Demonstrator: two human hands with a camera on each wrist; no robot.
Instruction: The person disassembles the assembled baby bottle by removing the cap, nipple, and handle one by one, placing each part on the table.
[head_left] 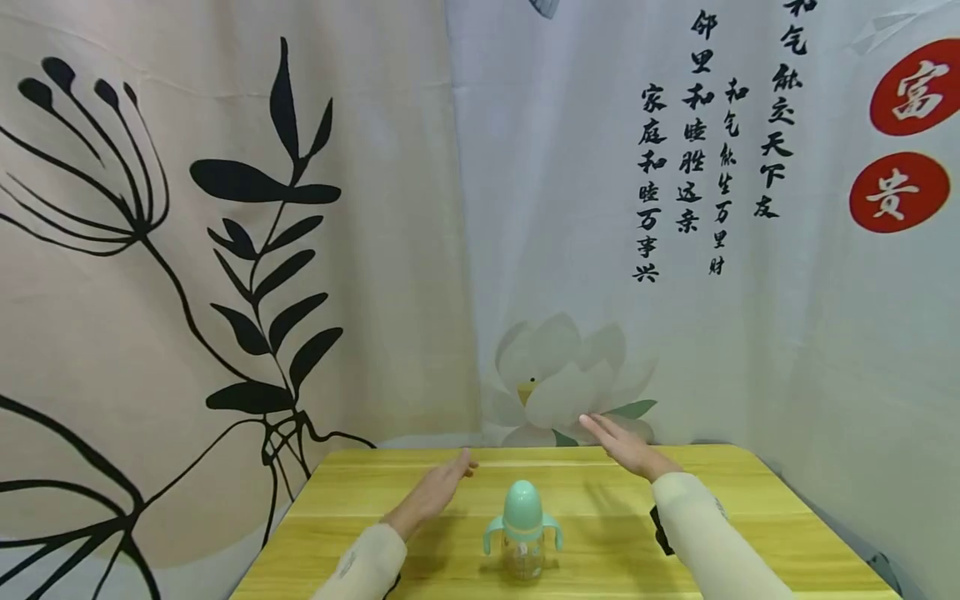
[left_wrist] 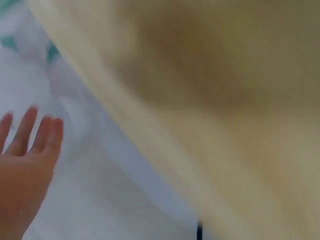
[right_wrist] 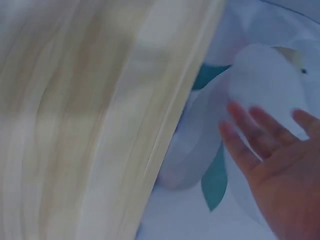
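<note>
A baby bottle (head_left: 522, 533) with a mint-green cap and two mint side handles stands upright near the table's front middle. Its lower body is clear. To its left, my left hand (head_left: 435, 492) is held over the table with fingers extended, touching nothing. My right hand (head_left: 624, 446) is raised on the other side, fingers stretched toward the back edge, also holding nothing. In the left wrist view the left hand (left_wrist: 30, 170) shows its fingers spread and somewhat blurred. The right hand (right_wrist: 280, 160) appears in the right wrist view with loose, parted fingers.
The yellow wood-grain table (head_left: 360, 492) carries the bottle. Behind it hangs a pale curtain (head_left: 405, 250) printed with black plants, a lotus and written characters. A dark band (head_left: 662, 533) circles the right wrist below the cream sleeve (head_left: 712, 533).
</note>
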